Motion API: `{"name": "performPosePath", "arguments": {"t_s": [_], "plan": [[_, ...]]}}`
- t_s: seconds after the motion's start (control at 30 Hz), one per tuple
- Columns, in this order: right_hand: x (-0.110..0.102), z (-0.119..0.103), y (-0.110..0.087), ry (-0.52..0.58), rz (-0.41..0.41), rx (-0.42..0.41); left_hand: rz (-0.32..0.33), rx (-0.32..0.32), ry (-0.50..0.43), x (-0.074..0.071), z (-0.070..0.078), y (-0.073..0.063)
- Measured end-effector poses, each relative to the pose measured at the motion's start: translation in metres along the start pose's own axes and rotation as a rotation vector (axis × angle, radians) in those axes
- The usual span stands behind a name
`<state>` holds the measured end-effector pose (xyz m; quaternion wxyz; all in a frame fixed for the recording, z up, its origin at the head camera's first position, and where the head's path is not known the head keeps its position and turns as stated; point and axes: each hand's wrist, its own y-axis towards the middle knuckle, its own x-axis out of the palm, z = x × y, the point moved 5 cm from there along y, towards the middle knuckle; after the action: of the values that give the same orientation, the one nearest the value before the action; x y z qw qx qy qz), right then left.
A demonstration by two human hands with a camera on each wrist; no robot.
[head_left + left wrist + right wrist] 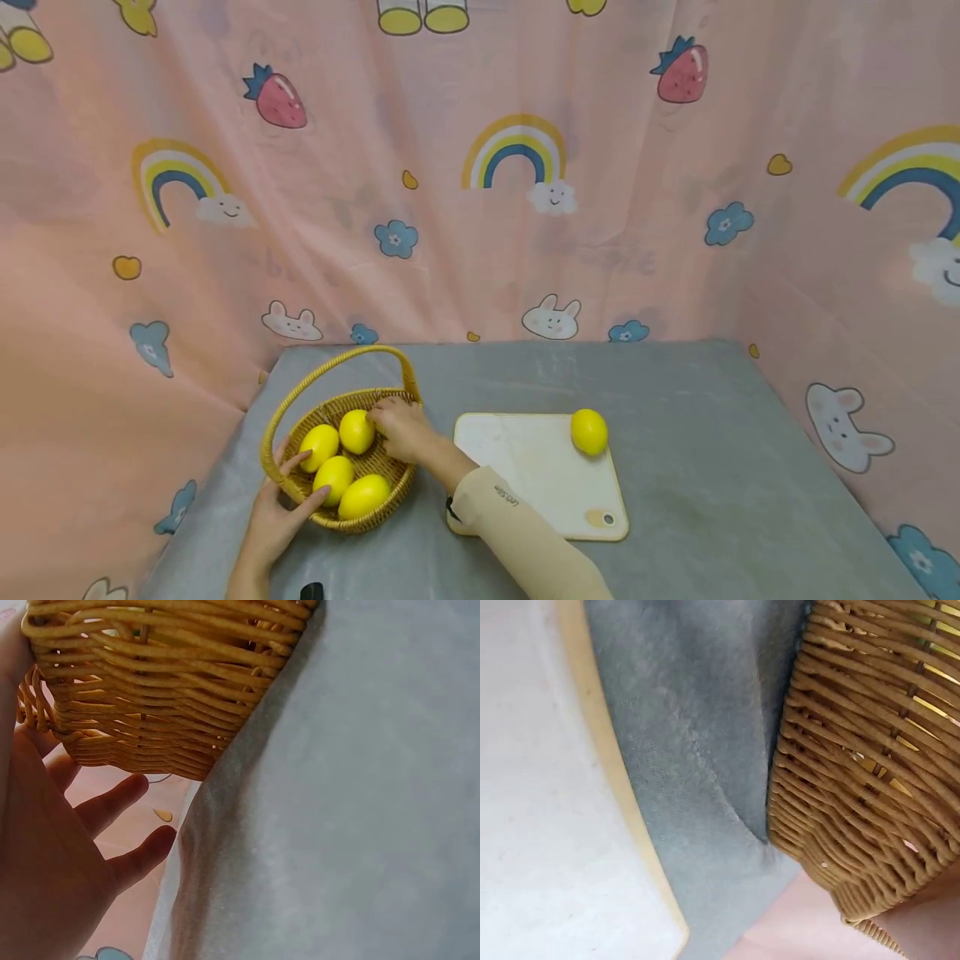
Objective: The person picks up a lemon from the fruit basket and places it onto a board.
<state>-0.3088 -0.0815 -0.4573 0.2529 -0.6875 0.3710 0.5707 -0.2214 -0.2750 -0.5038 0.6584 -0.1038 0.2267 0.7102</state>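
A yellow wicker basket [360, 521] with a tall arched handle stands at the left of the table. Several lemons [364, 497] lie inside it. My left hand [272, 515] grips the basket's left rim, thumb over the edge. In the left wrist view that hand [67, 847] has some fingers spread along the outer wicker wall [165, 697]. Over the basket's right rim reaches my right hand [405, 429], its bent fingertips touching the right side of the rear lemon [357, 431]. Whether they pinch it is hidden. The right wrist view shows the basket's woven outside [862, 765].
Right of the basket lies a white cutting board [532, 467] with a tan edge. A single lemon [589, 432] rests on its far right corner. A grey cloth [720, 467] covers the table. Behind hangs a pink printed curtain [465, 275]. A small black object [312, 591] shows at the front edge.
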Motion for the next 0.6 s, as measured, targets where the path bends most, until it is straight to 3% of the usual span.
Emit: {"name": "performPosePath", "arguments": {"t_s": [0.4,0.6], "plan": [[0.001,0.0018,-0.0004,-0.046,0.014,-0.046,-0.001,-0.013,0.006,0.0005,0.001,0.0002],[-0.0002,0.0034,-0.0019,-0.004,-0.011,-0.064,-0.006,-0.017,0.006,0.0009,0.0004,0.0008]]}}
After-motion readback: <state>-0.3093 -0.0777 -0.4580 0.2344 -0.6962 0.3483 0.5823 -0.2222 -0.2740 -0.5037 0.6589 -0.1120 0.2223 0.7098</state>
